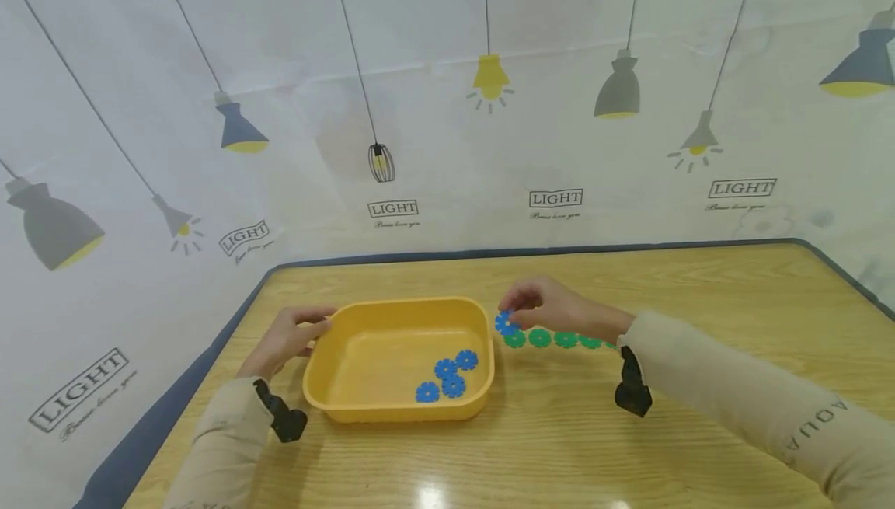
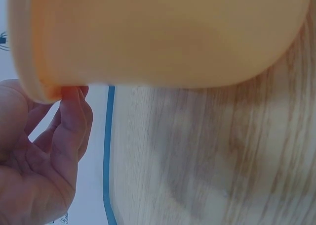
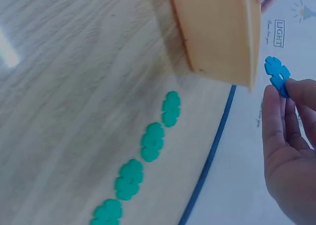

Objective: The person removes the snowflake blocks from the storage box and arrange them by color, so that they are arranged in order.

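Observation:
A yellow plastic basin [image 1: 363, 413] sits on the wooden table, with several blue snowflake discs [image 1: 427, 392] grouped in its right part. At the basin's left side, my left hand [image 1: 285, 338] grips the rim; in the left wrist view its fingers [image 2: 71, 131] curl beneath the lip. My right hand [image 1: 552, 308] pinches one blue snowflake disc [image 3: 277, 74] between thumb and fingers, in the air just right of the basin. Below that hand lies a row of green snowflake discs [image 1: 540, 338], partly hidden by the wrist in the head view.
The wooden table [image 1: 391, 462] ends at a dark blue edge [image 1: 559, 250] before a wall covering [image 1: 447, 136] printed with lamps. A black wrist camera [image 1: 632, 392] is strapped to the right wrist, and another [image 1: 287, 420] to the left.

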Demonstrator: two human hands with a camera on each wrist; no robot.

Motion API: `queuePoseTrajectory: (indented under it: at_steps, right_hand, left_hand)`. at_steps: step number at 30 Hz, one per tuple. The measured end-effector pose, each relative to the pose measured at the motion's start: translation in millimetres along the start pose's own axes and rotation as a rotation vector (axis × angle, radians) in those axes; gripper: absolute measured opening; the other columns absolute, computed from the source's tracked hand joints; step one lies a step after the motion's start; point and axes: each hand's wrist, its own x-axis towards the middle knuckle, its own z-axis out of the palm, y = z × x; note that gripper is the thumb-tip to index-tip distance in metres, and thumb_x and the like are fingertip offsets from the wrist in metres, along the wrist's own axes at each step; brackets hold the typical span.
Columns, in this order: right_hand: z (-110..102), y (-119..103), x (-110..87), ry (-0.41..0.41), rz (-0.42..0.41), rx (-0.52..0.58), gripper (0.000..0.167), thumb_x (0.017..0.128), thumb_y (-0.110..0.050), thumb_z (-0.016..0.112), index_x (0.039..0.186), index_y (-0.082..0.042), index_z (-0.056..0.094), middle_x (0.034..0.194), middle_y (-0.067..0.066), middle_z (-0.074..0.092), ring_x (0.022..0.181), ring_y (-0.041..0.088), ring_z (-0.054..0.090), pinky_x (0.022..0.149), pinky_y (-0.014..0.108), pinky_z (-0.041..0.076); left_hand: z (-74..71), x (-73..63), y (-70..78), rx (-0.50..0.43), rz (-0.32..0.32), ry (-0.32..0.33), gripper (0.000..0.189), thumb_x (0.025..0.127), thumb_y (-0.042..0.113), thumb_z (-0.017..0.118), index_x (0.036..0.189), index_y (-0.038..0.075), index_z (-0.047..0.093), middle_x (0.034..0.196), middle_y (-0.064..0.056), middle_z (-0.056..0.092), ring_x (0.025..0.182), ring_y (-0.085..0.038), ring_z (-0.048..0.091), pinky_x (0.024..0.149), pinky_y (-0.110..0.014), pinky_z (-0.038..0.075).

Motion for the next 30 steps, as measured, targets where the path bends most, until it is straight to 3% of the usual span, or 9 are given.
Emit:
queuePoseTrajectory:
  at_steps: [7, 14, 19, 24, 30]
  right_hand:
    - [6.0, 32.9, -11.4, 0.028, -0.01, -0.029, 0.016, 0.083, 0.0, 0.057, 0.097, 0.008, 0.059, 0.087, 0.011, 0.061, 0.074, 0.019, 0.056, 0.067, 0.036, 0.05]
    - [14.2, 58.5, -17.3, 0.029, 0.037, -0.1, 0.011, 0.083, -0.001, 0.058, 0.093, 0.002, 0.061, 0.088, 0.006, 0.06, 0.078, 0.016, 0.056, 0.067, 0.024, 0.047]
    - [17.6, 65.3, -15.2, 0.044, -0.005, -0.142, 0.01, 0.081, 0.0, 0.06, 0.091, 0.002, 0.061, 0.085, 0.007, 0.06, 0.077, 0.017, 0.056, 0.067, 0.026, 0.048]
    - [22.7, 66.5, -11.4, 0.058, -0.003, -0.226, 0.008, 0.079, -0.002, 0.062, 0.087, -0.001, 0.062, 0.081, 0.002, 0.061, 0.072, 0.012, 0.056, 0.064, 0.023, 0.048]
    - [26.3, 64.6, -8.9, 0.078, 0.001, -0.252, 0.008, 0.077, -0.002, 0.065, 0.085, -0.001, 0.063, 0.078, 0.002, 0.06, 0.07, 0.012, 0.055, 0.061, 0.021, 0.047]
  left_hand:
    - [-0.5, -0.2, -1.1, 0.004, 0.002, 0.004, 0.038, 0.089, 0.016, 0.053, 0.123, -0.001, 0.05, 0.104, -0.015, 0.057, 0.084, -0.018, 0.056, 0.063, -0.03, 0.051]
    - [0.1, 1.6, 0.2, 0.015, -0.008, 0.002, 0.038, 0.089, 0.016, 0.053, 0.123, 0.0, 0.05, 0.107, -0.015, 0.056, 0.088, -0.021, 0.054, 0.065, -0.029, 0.05]
    - [0.2, 1.9, 0.8, 0.007, -0.002, -0.005, 0.039, 0.089, 0.016, 0.053, 0.124, -0.001, 0.05, 0.109, -0.017, 0.055, 0.092, -0.023, 0.054, 0.066, -0.031, 0.05]
    - [-0.3, 1.0, 0.7, 0.0, 0.001, -0.007, 0.038, 0.089, 0.015, 0.053, 0.124, -0.002, 0.049, 0.107, -0.017, 0.056, 0.091, -0.023, 0.055, 0.065, -0.031, 0.05]
    - [-0.7, 0.2, -0.2, -0.004, -0.006, 0.0, 0.038, 0.089, 0.014, 0.053, 0.123, -0.002, 0.05, 0.106, -0.016, 0.056, 0.089, -0.021, 0.055, 0.064, -0.031, 0.051]
